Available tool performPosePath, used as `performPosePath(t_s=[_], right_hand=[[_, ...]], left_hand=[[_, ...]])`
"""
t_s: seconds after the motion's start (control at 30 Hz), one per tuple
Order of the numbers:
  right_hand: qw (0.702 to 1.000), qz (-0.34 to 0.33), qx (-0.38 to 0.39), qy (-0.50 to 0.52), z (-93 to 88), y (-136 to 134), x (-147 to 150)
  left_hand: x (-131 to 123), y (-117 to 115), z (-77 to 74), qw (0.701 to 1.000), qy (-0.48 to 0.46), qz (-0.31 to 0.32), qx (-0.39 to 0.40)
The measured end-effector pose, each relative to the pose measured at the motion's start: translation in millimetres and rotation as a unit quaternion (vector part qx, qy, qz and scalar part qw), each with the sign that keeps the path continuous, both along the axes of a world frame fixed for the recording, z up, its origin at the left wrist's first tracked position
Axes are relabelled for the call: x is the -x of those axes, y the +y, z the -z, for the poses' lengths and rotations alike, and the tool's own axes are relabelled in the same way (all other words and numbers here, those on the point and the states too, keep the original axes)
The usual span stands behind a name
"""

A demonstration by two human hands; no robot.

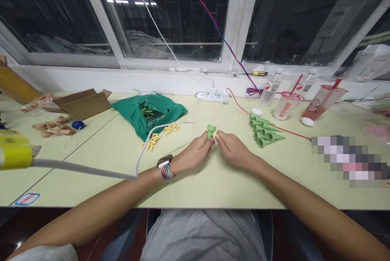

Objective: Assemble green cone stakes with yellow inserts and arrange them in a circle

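My left hand is closed around a small green plastic cone, its wide end up. My right hand pinches a small pale yellow piece against the cone's side; the fingers partly hide both. Left of my hands lie two little heaps of similar yellow pieces. Behind them a torn green plastic bag shows more green cones inside. To the right, several green cones lie stacked on their sides in rows, tips pointing right.
A power strip stands by the window wall, with a red cable running right. Bottles and drink cups occupy the back right. Cardboard, wooden pieces and a blue ball lie left. A grey cable crosses above my left forearm.
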State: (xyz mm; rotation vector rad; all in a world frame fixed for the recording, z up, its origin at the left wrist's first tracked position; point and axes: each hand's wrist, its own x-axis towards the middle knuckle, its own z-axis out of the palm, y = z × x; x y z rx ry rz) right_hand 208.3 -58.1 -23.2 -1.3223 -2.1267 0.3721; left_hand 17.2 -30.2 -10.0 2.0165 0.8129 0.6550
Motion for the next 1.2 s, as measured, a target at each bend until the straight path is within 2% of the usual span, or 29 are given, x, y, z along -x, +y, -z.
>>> performPosePath(t_s=[0.17,0.3,0.57,0.63,0.77,0.9,1.0,1.1,1.13,1.2], right_hand=[[0.995,0.013,-0.025,-0.097,-1.2,-0.2,-2.5],[0.994,0.014,-0.023,-0.104,0.0,0.7,-4.0],[1.000,-0.014,0.009,0.024,-5.6,1.3,-1.6],[0.998,-0.001,0.016,0.064,-8.9,2.5,-5.1],[0.978,0.050,0.025,0.201,-10.7,8.8,-15.1],[0.963,0.014,0.032,0.267,-8.4,17.1,-13.6],[0.961,-0.011,0.054,0.272,-5.2,27.6,-8.8],[0.944,-0.033,0.113,0.309,-1.5,51.3,-12.2],[0.938,-0.022,0.131,0.322,-0.7,63.0,-15.5],[0.942,0.044,0.151,0.297,-0.1,90.9,-23.8]], left_hand=[[0.8,0.9,-0.8,1.000,0.000,0.006,-0.006],[1.4,1.4,-0.9,1.000,-0.001,0.007,-0.005],[1.2,3.4,1.9,1.000,-0.012,0.001,0.017],[1.8,5.2,2.3,0.999,-0.026,-0.001,0.023],[3.7,8.7,3.8,0.999,-0.039,0.003,0.035],[2.7,8.0,6.6,0.995,-0.053,0.012,0.082],[1.0,6.2,8.1,0.993,-0.055,0.023,0.102],[0.3,7.6,9.5,0.994,-0.049,-0.009,0.093],[0.5,8.8,10.2,0.995,-0.045,-0.027,0.084],[1.2,11.4,12.0,0.996,-0.033,-0.060,0.056]])
